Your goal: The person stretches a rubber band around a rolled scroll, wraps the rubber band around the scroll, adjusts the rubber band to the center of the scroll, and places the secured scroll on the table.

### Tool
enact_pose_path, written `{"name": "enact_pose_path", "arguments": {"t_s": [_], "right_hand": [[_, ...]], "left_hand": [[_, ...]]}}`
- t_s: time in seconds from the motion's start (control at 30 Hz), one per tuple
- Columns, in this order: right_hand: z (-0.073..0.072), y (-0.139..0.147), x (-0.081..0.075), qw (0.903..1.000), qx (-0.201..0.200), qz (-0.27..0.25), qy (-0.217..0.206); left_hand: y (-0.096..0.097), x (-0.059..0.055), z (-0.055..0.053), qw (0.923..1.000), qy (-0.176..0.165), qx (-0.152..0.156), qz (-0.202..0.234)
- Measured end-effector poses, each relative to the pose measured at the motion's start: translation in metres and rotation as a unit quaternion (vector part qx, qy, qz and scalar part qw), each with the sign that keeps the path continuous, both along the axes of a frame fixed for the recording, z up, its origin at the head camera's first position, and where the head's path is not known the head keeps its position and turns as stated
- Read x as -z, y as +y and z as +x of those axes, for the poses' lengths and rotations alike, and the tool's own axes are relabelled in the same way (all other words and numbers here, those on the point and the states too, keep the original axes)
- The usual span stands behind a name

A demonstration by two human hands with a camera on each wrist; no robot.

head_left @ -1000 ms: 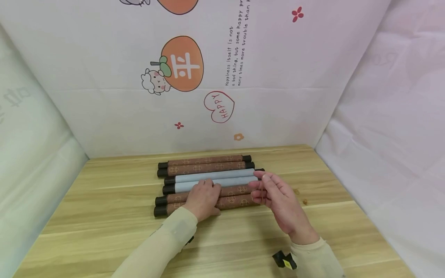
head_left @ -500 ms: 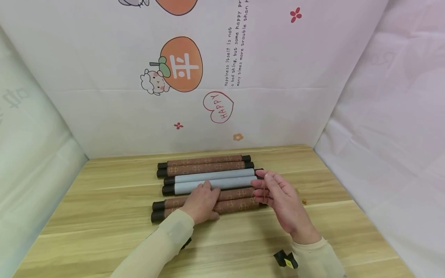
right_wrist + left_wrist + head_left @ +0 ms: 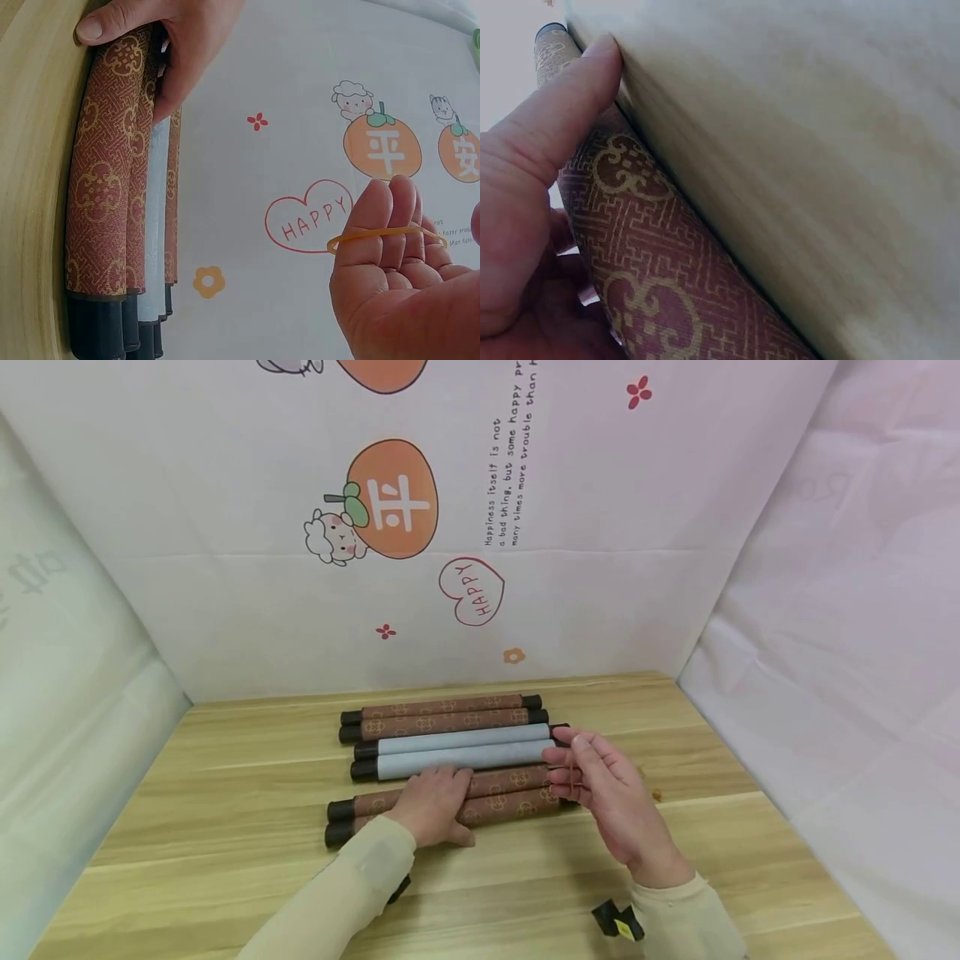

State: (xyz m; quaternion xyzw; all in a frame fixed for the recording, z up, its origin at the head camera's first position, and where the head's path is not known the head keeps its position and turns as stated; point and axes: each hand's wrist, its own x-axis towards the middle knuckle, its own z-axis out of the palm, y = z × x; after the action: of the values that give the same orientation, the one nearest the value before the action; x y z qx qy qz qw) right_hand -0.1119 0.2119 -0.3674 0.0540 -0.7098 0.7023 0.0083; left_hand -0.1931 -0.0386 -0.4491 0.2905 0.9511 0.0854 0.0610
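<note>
My left hand grips the nearest pair of brown patterned scrolls, its fingers over the top and its thumb along the near side. Up close in the left wrist view, the thumb lies against the gold-patterned brown scroll. Over the right end of the scrolls is my right hand, palm turned inward and fingers loosely bent. A thin yellow-brown rubber band loops around those fingers. Just behind the held pair lies a pair of pale blue scrolls with black end knobs.
Another pair of brown scrolls lies at the back of the wooden table. A white printed cloth hangs behind the table, and white cloth closes both sides. A small black object shows beside the right sleeve.
The left end of the nearest brown pair has swung toward me, widening the gap to the blue pair. My left hand shifted slightly left and nearer with it; the right hand hardly moved.
</note>
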Motion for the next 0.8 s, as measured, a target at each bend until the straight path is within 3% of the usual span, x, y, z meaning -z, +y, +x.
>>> {"name": "enact_pose_path", "arguments": {"t_s": [0.3, 0.53, 0.8], "right_hand": [[0.0, 0.0, 0.002, 0.9999, 0.01, 0.013, 0.002], [0.0, 0.0, 0.004, 0.9991, 0.017, 0.04, 0.006], [0.0, 0.001, 0.005, 0.997, 0.009, 0.077, 0.007]], "left_hand": [[-0.003, 0.003, -0.003, 0.999, 0.03, 0.033, -0.007], [-0.01, 0.007, 0.0, 0.9964, 0.06, 0.056, 0.021], [-0.021, 0.002, 0.009, 0.9913, 0.103, 0.063, 0.053]]}}
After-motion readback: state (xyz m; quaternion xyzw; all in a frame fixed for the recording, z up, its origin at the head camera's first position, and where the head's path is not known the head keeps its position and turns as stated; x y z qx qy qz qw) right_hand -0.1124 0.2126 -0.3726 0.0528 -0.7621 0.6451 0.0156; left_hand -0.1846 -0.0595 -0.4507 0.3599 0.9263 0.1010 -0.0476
